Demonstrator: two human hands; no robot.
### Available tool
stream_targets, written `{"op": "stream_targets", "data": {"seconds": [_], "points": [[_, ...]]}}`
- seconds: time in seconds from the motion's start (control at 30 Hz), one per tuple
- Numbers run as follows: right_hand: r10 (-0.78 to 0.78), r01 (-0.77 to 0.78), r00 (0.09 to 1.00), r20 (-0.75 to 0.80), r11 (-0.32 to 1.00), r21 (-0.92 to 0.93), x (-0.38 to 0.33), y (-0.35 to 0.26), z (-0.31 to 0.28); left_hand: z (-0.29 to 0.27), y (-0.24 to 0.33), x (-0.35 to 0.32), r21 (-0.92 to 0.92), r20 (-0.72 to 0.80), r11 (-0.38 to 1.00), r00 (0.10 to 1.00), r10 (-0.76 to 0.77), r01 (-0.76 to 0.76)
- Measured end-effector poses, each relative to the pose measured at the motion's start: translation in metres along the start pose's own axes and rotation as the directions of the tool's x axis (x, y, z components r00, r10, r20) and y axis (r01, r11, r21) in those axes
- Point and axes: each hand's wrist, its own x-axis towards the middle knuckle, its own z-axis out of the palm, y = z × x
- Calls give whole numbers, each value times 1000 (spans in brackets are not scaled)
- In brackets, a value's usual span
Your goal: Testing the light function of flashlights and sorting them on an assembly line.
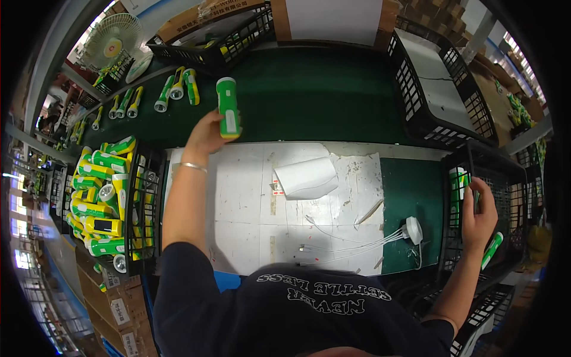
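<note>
Left hand (205, 135): closed around a green flashlight (228, 107), held above the counter's (333, 95) far edge.
Right hand (479, 215): closed on the black crate's (511, 172) rim, at the counter's right edge.

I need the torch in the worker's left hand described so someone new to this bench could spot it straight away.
Start at the dark green conveyor belt running across the far side of the white work mat. At the belt's near edge, the left hand holds a green-and-white torch upright by its lower end. Unlike the torches lying flat further left on the belt, it stands on end, gripped.
</note>
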Motion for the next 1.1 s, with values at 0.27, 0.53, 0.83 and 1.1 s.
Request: {"op": "stream_targets", "data": {"seconds": [0.27, 0.53, 0.83, 1.1], "points": [[-90, -6, 963, 253, 934, 356, -33, -77, 51, 113, -102, -56, -151, -22, 988, 999, -39, 35], [-185, -37, 842, 508, 917, 396, -88, -102, 87, 148, -170, -84, -110, -67, 961, 962, -263, 255], [-169, -180, 691, 703, 902, 393, -104, -102, 99, 158, -190, -98, -75, -74, 977, 976, -206, 200], [-200, -983, 177, 964, 6, 182, -154, -113, 120, 169, -204, -105, -120, 204, 963, 956, -212, 239]]}}
